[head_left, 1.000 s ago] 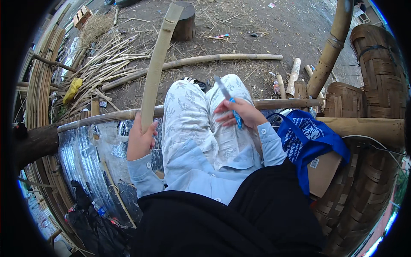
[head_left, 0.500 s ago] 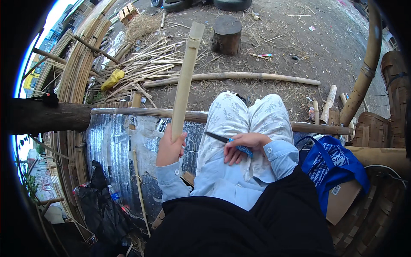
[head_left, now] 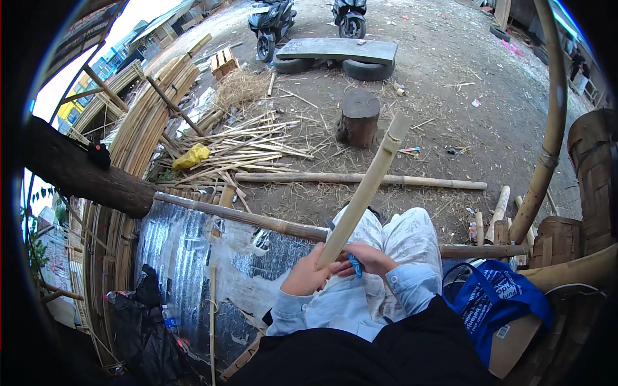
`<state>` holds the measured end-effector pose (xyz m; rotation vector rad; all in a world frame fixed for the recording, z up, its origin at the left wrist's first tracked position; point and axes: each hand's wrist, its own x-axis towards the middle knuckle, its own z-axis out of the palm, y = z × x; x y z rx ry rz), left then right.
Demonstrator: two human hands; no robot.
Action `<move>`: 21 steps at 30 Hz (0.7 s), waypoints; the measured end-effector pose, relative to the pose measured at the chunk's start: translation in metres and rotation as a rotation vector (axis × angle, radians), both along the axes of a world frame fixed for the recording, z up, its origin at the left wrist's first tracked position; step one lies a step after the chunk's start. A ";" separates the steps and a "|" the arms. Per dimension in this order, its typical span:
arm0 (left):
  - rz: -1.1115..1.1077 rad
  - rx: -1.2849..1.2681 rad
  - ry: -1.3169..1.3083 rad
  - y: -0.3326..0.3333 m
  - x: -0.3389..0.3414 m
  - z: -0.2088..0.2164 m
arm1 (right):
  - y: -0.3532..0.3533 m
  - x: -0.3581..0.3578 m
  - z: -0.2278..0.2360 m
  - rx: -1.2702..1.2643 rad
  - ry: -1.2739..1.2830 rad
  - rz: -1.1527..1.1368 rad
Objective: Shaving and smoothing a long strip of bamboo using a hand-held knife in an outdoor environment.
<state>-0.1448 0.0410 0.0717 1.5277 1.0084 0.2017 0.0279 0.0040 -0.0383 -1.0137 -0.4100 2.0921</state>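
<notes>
A flat, pale bamboo slat [head_left: 364, 192] with a node near its top slants up and to the right over my lap. My left hand [head_left: 306, 273] is closed around its lower end. Close beside it, my right hand [head_left: 369, 258] grips a knife by its blue handle [head_left: 355, 265]. The dark blade is hidden behind the slat and my left hand. Both hands meet near the slat's bottom end, above my pale patterned trousers [head_left: 412, 238].
A silver foil-covered seat [head_left: 174, 248] lies to my left, with a black plastic bag [head_left: 145, 321]. At my right stands a blue bag [head_left: 496, 296]. Ahead are a long bamboo pole [head_left: 425, 181], a tree stump [head_left: 358, 119], piled bamboo strips [head_left: 264, 145] and parked motorbikes [head_left: 270, 27].
The slat has come down and tilted to the right in my left hand. My right hand has brought the knife up against its lower end. The view has tipped upward, showing motorbikes.
</notes>
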 end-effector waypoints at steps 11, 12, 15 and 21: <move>-0.107 -0.075 0.001 0.000 0.012 -0.020 | -0.079 0.109 0.050 0.099 -0.423 -0.409; -0.122 -0.077 0.025 0.004 0.017 -0.023 | -0.094 0.108 0.050 0.110 -0.257 -0.196; -0.160 -0.009 0.077 0.008 0.030 -0.023 | -0.119 0.106 0.028 0.311 -0.182 0.139; -0.186 -0.074 0.044 0.005 0.031 -0.014 | -0.087 0.158 -0.011 0.018 -0.886 -1.361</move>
